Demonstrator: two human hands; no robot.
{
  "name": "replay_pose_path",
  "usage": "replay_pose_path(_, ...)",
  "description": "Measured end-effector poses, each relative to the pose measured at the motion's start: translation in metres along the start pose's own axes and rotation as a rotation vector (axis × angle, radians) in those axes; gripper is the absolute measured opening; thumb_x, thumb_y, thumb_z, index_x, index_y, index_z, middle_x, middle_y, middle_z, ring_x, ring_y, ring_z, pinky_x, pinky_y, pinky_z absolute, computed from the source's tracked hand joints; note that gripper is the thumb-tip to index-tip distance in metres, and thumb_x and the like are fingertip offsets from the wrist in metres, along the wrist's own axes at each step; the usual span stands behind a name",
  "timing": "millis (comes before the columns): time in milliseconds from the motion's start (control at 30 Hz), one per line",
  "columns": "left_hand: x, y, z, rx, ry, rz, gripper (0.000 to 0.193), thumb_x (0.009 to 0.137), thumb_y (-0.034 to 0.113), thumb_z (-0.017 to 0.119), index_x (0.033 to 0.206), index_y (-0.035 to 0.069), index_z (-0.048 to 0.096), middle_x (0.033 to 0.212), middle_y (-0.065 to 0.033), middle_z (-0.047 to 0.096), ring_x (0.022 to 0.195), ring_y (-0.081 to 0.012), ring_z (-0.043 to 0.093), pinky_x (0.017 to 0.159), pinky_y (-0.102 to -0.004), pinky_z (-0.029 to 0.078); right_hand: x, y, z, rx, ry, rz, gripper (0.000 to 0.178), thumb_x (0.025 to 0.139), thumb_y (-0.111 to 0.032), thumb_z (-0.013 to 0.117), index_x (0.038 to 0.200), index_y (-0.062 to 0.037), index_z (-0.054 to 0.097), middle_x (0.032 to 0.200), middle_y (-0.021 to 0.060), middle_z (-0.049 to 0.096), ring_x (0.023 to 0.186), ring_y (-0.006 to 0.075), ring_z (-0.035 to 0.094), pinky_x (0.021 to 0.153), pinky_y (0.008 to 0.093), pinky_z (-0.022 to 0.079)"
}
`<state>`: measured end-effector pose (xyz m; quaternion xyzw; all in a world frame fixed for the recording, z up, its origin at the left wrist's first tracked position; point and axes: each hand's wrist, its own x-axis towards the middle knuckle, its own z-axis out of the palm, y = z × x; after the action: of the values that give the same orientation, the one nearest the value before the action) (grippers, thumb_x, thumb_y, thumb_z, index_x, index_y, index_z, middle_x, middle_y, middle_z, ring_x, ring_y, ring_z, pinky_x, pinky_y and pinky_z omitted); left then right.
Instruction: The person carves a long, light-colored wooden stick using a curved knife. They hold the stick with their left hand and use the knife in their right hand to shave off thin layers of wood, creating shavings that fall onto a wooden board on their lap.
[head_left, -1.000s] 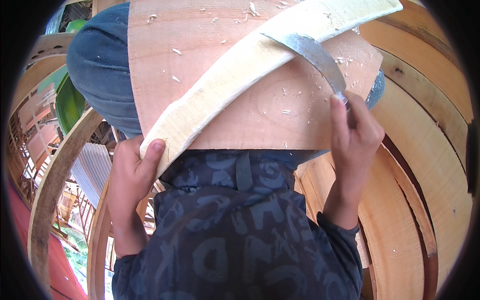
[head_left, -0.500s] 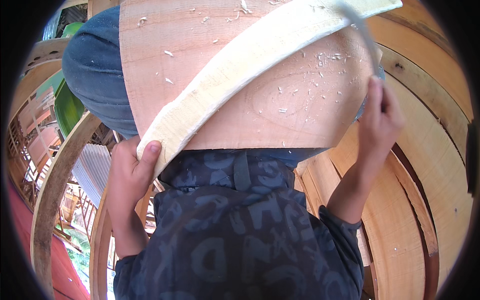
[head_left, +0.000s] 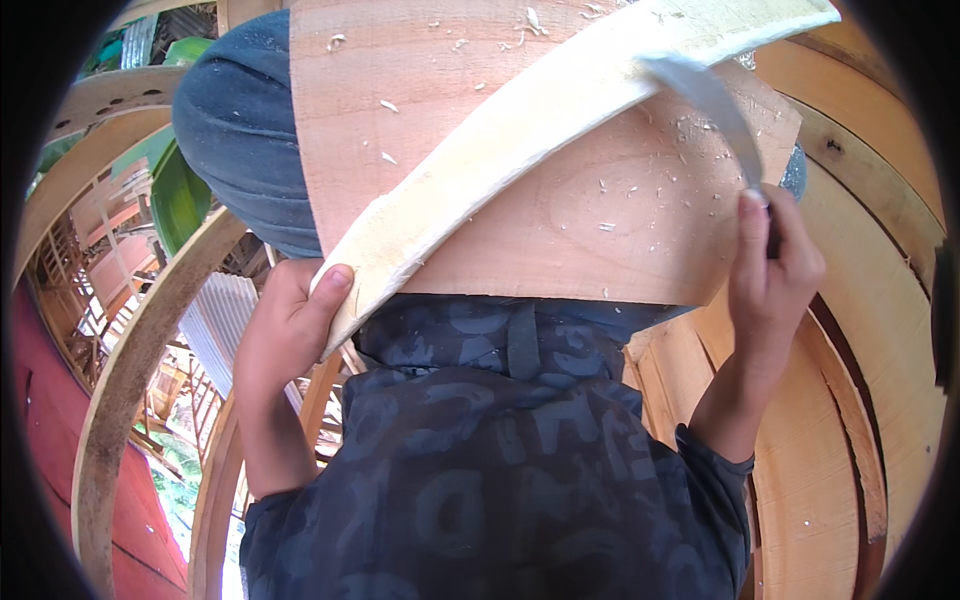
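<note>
A long curved piece of pale wood (head_left: 490, 155) lies slantwise across a flat wooden board (head_left: 580, 245) resting over my lap. Its near left end is gripped by my left hand (head_left: 288, 322), with the thumb on top and the fingers out of sight underneath. In my right hand (head_left: 776, 250) is a curved-bladed knife (head_left: 722, 110); the fingers wrap its handle, which is mostly hidden. The blade points up and left, with its tip at the lower edge of the pale wood. Small wood shavings (head_left: 606, 227) are scattered over the board.
My bent knee in dark trousers (head_left: 240, 140) is left of the board. Wide planks (head_left: 840, 290) line the right side. Curved timbers (head_left: 150, 370) stand on the left, near a corrugated sheet (head_left: 222, 325), a green leaf-like shape (head_left: 180, 200) and a red surface (head_left: 60, 430).
The knife blade has moved down and left along the pale wood, toward my left hand. My right hand came slightly nearer. The whole view has shifted; my left hand keeps its grip.
</note>
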<state>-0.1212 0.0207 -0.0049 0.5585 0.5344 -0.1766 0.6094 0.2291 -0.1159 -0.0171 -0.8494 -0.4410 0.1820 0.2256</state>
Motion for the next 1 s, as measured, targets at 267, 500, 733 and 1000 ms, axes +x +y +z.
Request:
replay_pose_path(267, 0.004, -0.006, -0.009, 0.061, 0.058, 0.054, 0.066, 0.101, 0.048, 0.045, 0.063, -0.006, 0.056, 0.053, -0.0022, 0.048, 0.056, -0.0092, 0.044, 0.051, -0.0304, 0.039, -0.01, -0.049, 0.035, 0.149, -0.196, -0.191, 0.031, 0.087, -0.03, 0.07, 0.075, -0.0055, 0.057, 0.054, 0.0089, 0.049, 0.045, 0.0229, 0.05, 0.045, 0.034, 0.038)
replay_pose_path(500, -0.012, 0.013, -0.008, -0.05, 0.111, 0.005, 0.058, 0.103, 0.04, 0.042, 0.081, -0.008, 0.065, 0.061, -0.0019, 0.056, 0.059, -0.0081, 0.047, 0.054, -0.0283, 0.04, -0.023, -0.064, 0.04, 0.22, -0.313, -0.27, 0.034, 0.082, -0.029, 0.075, 0.07, -0.0048, 0.054, 0.055, 0.0108, 0.05, 0.045, 0.0275, 0.053, 0.044, 0.0345, 0.039)
replay_pose_path(733, -0.02, 0.046, -0.001, 0.024, 0.079, 0.031, 0.054, 0.103, 0.038, 0.044, 0.085, -0.008, 0.065, 0.062, -0.0019, 0.056, 0.061, -0.0079, 0.048, 0.056, -0.0285, 0.041, -0.022, -0.054, 0.028, 0.187, -0.256, -0.234, 0.036, 0.082, -0.031, 0.074, 0.069, -0.0037, 0.054, 0.054, 0.0121, 0.049, 0.046, 0.029, 0.052, 0.045, 0.0356, 0.038)
replay_pose_path(1000, -0.005, 0.066, 0.016, 0.044, 0.028, 0.139, 0.051, 0.101, 0.038, 0.05, 0.092, -0.01, 0.064, 0.068, -0.0019, 0.06, 0.067, -0.0069, 0.049, 0.059, -0.0264, 0.043, -0.011, -0.032, 0.02, 0.07, -0.146, -0.184, 0.041, 0.085, -0.04, 0.07, 0.069, -0.0048, 0.056, 0.054, 0.0125, 0.053, 0.047, 0.0312, 0.054, 0.046, 0.0398, 0.041)
